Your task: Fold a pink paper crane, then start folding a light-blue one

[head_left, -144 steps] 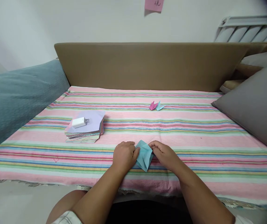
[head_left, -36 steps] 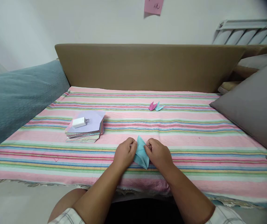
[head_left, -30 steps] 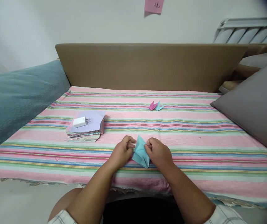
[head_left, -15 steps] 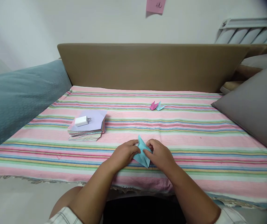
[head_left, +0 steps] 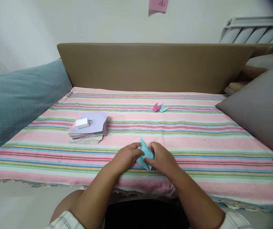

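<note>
A sheet of light-blue origami paper, folded to points at top and bottom, lies between my hands near the front of the striped cloth. My left hand grips its left side, thumb on top and forefinger along the edge. On the other side, my right hand pinches the paper, its thumb pressing on the lower part and its curled fingers at the right edge. Parts of the paper's sides are hidden beneath my fingers. Farther back sit a magenta folded paper piece and a light-blue one, side by side.
To the left, a stack of coloured paper carries a white plug adapter. A brown backrest stands behind the striped cloth. A blue-green cushion is at left, a grey pillow at right.
My right thumb has moved down and left across the blue paper, onto its lower part. My left hand keeps its hold. The whole view has shifted slightly.
</note>
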Demonstrator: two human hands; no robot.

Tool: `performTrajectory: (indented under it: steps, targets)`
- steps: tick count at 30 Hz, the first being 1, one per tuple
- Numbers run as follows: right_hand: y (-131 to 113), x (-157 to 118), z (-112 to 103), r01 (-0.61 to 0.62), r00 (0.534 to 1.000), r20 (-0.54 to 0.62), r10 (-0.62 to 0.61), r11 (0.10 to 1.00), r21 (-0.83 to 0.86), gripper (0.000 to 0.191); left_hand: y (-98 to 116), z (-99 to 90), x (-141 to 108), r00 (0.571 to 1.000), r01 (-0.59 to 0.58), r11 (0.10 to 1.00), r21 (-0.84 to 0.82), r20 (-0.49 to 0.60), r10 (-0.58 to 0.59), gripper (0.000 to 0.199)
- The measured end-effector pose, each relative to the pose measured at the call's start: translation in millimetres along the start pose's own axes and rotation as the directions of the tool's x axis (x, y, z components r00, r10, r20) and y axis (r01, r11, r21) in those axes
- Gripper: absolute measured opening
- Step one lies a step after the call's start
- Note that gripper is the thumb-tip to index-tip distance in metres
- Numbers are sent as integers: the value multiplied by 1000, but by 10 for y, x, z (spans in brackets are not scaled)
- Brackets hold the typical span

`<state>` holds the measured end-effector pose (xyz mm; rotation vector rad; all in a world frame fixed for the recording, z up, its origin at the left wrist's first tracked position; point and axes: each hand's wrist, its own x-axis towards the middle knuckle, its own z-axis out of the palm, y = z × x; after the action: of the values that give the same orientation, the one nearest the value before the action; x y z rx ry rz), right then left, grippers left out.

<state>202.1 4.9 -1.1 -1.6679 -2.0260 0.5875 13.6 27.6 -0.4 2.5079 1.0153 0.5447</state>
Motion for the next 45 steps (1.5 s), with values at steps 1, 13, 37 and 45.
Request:
performTrajectory:
  steps: [1, 13, 37, 45]
  targets:
    - [3, -3, -4, 4, 1000, 7, -4, 1000, 7, 33, -1, 4, -3, 1000, 2, 1000, 4, 1, -2, 26]
    - [37, -57, -67, 67, 993, 90, -75, 994, 88, 41, 37, -7, 2, 1000, 4, 999, 34, 26, -5, 29]
    - [50, -90, -151, 103, 975, 171, -139, 974, 203, 45, 150, 92, 49, 997, 75, 966, 248, 5, -78, 27]
    - [-3, -96, -154, 79, 981, 160, -108, 981, 179, 33, 185, 99, 59, 993, 105, 950, 293, 18, -115, 23]
